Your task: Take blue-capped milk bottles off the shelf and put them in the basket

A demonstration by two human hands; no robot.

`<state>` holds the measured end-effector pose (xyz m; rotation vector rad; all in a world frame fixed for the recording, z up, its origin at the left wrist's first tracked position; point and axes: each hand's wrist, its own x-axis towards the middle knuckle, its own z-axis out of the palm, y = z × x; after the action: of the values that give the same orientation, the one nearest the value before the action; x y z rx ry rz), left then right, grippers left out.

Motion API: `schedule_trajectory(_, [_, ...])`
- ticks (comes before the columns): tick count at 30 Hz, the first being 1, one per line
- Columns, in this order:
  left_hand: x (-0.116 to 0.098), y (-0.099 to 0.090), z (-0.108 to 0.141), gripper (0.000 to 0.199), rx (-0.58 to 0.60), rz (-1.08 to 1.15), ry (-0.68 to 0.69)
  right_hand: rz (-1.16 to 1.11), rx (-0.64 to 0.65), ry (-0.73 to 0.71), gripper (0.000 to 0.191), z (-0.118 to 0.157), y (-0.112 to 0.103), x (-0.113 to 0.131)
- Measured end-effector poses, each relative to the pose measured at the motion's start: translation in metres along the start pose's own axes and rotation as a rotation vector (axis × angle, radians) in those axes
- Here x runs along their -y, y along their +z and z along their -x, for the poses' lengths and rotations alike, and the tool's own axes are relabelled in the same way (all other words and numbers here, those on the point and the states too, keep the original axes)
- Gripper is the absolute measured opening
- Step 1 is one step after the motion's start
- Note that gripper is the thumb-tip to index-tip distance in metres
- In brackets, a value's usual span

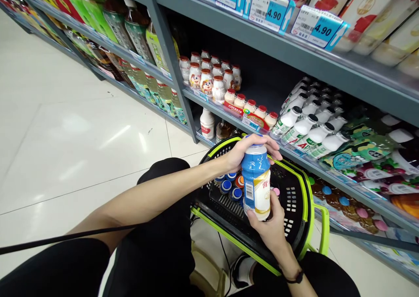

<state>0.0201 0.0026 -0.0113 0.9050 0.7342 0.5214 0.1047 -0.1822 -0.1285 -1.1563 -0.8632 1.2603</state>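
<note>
A blue and white drink bottle [257,181] with a barcode and gold trim is held upright, slightly tilted, above the basket. My left hand [244,150] curls over its blue cap from above, fingers bent round the top. Lower down, my right hand [271,227] grips the bottle near its base, thumb on the front. Beneath them stands a black shopping basket [294,192] with lime-green rim and handles. Inside it are several bottles with blue caps [225,186], one with an orange cap [240,181] and a pink cap [276,191] partly hidden behind the bottle.
Grey store shelves [278,52] run diagonally beyond the basket. They hold small red-capped bottles [207,82], white black-capped bottles [288,118] and larger drinks [134,30]. Price tags [268,11] line the upper edge. Pale floor tiles [65,126] lie at left; a beige stool [207,271] is below.
</note>
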Motion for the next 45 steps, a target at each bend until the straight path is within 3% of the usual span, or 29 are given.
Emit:
schedule_trajectory(28, [0.003, -0.002, 0.0, 0.037, 0.021, -0.015, 0.003, -0.001, 0.04, 0.0, 0.063, 0.002, -0.001, -0.005])
schedule_trajectory(32, [0.001, -0.003, 0.0, 0.035, 0.032, -0.007, 0.005, 0.032, 0.053, 0.049, 0.062, 0.003, -0.002, -0.005])
schedule_trajectory(36, [0.008, -0.003, 0.001, 0.033, 0.045, -0.029, -0.001, -0.067, 0.071, 0.147, 0.082, 0.0, 0.001, -0.002])
schedule_trajectory(39, [0.012, -0.002, -0.001, 0.032, 0.025, -0.154, 0.001, -0.179, 0.105, 0.244, 0.068, -0.002, 0.004, -0.002])
schedule_trajectory(41, [0.006, 0.004, -0.001, 0.031, -0.056, -0.405, 0.116, -0.226, 0.1, 0.294, 0.056, -0.003, 0.004, -0.004])
schedule_trajectory(44, [-0.023, 0.028, 0.012, 0.034, -0.176, -0.986, 0.538, -0.279, 0.047, 0.341, 0.052, -0.003, 0.002, -0.007])
schedule_trajectory(45, [-0.035, 0.041, 0.022, 0.031, -0.144, -1.132, 0.66, -0.287, 0.036, 0.343, 0.05, -0.004, 0.001, -0.008])
